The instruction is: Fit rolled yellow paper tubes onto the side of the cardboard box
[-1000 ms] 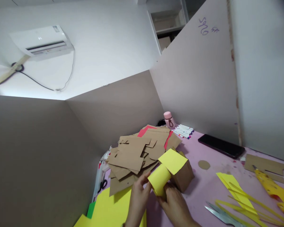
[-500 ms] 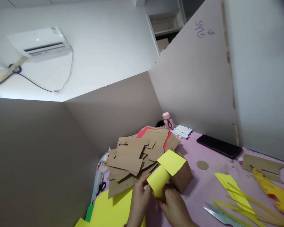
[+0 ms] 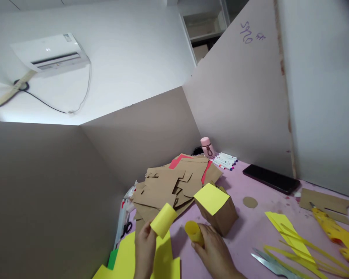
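Note:
My left hand [image 3: 145, 244] is closed on a curved piece of yellow paper [image 3: 164, 221], held by its lower left edge above the yellow sheets [image 3: 128, 254]. A small yellow paper tube [image 3: 194, 233], its round opening facing up, is gripped by my right hand [image 3: 213, 248]. The two yellow pieces are apart from each other. Just beyond my right hand stands a brown cardboard box [image 3: 221, 221] with a yellow paper square [image 3: 211, 198] on its top.
Cut cardboard pieces [image 3: 163, 190] are heaped behind my hands. To the right lie scissors [image 3: 272, 263], yellow paper strips [image 3: 292, 240], a yellow glue gun [image 3: 331, 232], a cardboard disc [image 3: 250, 202] and a black phone [image 3: 270, 178]. Markers [image 3: 225, 161] and a pink bottle [image 3: 207, 148] stand farther back.
My hands have drawn apart. The curved yellow paper has moved left with my left hand, uncovering the tube in my right hand. The box has stayed put.

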`<action>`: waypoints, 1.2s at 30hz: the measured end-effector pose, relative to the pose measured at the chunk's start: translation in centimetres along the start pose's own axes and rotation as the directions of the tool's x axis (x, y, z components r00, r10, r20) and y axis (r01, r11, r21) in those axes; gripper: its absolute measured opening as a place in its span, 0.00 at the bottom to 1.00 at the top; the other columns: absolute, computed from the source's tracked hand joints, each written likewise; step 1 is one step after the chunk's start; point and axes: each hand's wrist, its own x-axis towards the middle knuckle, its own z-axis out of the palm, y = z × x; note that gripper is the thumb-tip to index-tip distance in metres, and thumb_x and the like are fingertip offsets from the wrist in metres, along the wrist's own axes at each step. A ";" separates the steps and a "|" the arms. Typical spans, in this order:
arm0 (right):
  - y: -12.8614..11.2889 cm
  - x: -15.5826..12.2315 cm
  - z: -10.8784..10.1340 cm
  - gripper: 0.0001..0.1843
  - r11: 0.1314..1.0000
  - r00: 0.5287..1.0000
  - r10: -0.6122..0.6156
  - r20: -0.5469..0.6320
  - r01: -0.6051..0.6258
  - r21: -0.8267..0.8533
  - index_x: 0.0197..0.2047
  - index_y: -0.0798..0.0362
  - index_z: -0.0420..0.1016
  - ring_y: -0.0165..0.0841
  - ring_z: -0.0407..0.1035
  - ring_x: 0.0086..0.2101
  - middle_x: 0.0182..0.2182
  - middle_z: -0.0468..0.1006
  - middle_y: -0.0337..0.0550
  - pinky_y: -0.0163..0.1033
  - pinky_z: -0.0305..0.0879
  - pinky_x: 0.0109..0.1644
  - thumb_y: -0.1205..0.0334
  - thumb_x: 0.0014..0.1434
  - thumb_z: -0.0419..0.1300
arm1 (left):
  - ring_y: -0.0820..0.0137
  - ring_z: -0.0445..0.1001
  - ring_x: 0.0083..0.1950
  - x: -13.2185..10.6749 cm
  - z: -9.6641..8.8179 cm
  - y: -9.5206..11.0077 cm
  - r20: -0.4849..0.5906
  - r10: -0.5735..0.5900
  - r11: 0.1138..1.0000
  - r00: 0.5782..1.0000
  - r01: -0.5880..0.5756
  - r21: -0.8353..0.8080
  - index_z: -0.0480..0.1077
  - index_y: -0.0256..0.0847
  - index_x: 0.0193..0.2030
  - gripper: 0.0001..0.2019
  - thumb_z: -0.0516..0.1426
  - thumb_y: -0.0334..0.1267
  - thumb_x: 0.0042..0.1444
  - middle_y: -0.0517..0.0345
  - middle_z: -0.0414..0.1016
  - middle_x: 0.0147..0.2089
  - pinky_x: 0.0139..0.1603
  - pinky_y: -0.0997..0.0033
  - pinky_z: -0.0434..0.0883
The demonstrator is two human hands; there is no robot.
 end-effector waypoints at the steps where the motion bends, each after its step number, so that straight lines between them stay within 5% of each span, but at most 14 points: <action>1: 0.0 0.0 0.0 0.19 1.000 1.000 0.000 -0.004 0.000 0.004 0.48 0.56 0.69 0.43 0.65 0.47 0.44 0.76 0.50 0.41 0.59 0.50 0.68 0.51 0.54 | 0.57 0.76 0.38 0.0 -0.9 -0.3 -0.011 -0.018 1.000 1.000 0.018 0.003 0.74 0.33 0.41 0.17 0.56 0.38 0.45 0.51 0.81 0.35 0.32 0.69 0.69; 6: 0.0 -0.3 0.0 0.19 1.000 1.000 -0.014 -0.012 0.014 0.012 0.48 0.58 0.69 0.44 0.65 0.47 0.43 0.75 0.51 0.43 0.58 0.51 0.68 0.52 0.54 | 0.57 0.75 0.41 -1.0 -1.7 -0.2 0.021 -0.067 0.997 0.998 0.067 -0.030 0.75 0.34 0.39 0.16 0.57 0.37 0.43 0.52 0.81 0.36 0.35 0.68 0.70; 17: 0.0 0.0 0.2 0.21 0.999 1.000 -0.015 -0.006 0.015 -0.031 0.47 0.58 0.71 0.44 0.66 0.47 0.43 0.76 0.52 0.43 0.60 0.51 0.72 0.49 0.51 | 0.59 0.76 0.39 -1.8 5.9 1.7 0.214 0.046 0.983 0.976 -0.006 -0.183 0.75 0.33 0.39 0.14 0.56 0.35 0.45 0.48 0.81 0.37 0.41 0.65 0.71; 26: -0.4 0.0 0.0 0.16 0.999 1.000 0.008 -0.009 -0.009 -0.051 0.42 0.57 0.74 0.44 0.68 0.44 0.40 0.78 0.52 0.44 0.62 0.48 0.72 0.50 0.52 | 0.56 0.75 0.44 -1.9 7.0 2.0 0.230 0.053 0.987 0.972 -0.017 -0.158 0.75 0.31 0.39 0.13 0.55 0.33 0.47 0.47 0.81 0.38 0.45 0.62 0.69; 36: -0.5 0.1 0.0 0.15 0.997 1.000 0.014 0.010 -0.013 -0.080 0.42 0.57 0.73 0.44 0.69 0.44 0.40 0.78 0.52 0.42 0.62 0.48 0.72 0.51 0.53 | 0.58 0.77 0.40 -2.2 7.8 2.6 0.219 0.052 0.984 0.974 -0.012 -0.180 0.76 0.33 0.37 0.13 0.56 0.32 0.45 0.50 0.81 0.37 0.39 0.66 0.71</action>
